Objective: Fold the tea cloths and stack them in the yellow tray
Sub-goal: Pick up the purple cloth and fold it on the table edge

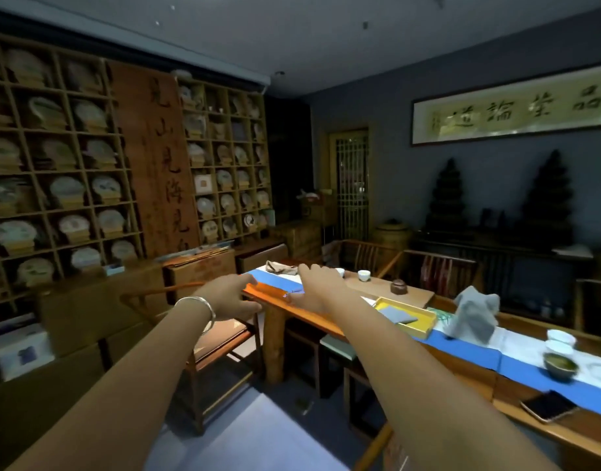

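Observation:
The yellow tray (424, 326) sits on the long wooden table (326, 316) with one folded grey cloth (397, 315) lying flat inside it. Just right of the tray a crumpled grey cloth (474, 316) stands in a heap on the blue runner. A beige cloth (281, 267) lies bunched at the table's far left end. My left hand (231, 296) reaches toward the table's left corner, fingers apart and holding nothing. My right hand (317, 283) is stretched flat over the blue runner (275, 280) near that end, also holding nothing.
White teacups (363, 275) and a small brown teapot (398, 286) stand behind the tray. Stacked white cups (560, 339), a green bowl (560, 365) and a phone (548, 406) lie at the right. Wooden chairs (220, 338) stand along the near side; shelves fill the left wall.

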`<state>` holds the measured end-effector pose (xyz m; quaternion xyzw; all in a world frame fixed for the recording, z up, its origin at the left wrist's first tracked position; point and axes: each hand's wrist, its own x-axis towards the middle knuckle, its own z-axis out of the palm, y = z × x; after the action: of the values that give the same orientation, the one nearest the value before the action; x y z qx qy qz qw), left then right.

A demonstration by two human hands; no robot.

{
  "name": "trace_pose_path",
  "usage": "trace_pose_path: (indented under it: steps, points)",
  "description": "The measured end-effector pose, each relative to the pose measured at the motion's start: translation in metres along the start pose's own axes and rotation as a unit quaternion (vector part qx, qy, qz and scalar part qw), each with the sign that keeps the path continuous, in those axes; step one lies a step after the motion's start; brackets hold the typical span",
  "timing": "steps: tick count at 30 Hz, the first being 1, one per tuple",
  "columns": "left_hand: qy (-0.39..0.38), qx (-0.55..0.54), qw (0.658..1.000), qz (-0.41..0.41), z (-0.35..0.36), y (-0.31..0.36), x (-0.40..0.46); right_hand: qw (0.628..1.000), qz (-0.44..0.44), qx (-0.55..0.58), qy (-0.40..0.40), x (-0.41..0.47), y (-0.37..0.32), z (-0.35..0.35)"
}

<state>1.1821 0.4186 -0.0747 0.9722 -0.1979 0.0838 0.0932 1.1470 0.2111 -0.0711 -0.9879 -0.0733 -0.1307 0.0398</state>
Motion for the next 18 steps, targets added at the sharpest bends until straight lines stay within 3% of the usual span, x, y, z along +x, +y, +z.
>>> trace_pose_path:
  steps: [10,18]
  points:
    - [-0.01,0.015,0.999,0.051,0.024,-0.075,0.236,0.998,0.046,-0.032,0.008,0.219,0.052,0.068]
    - [-0.016,0.001,0.998,0.063,0.052,-0.121,0.357,0.997,0.069,-0.042,-0.007,0.332,0.083,0.111]
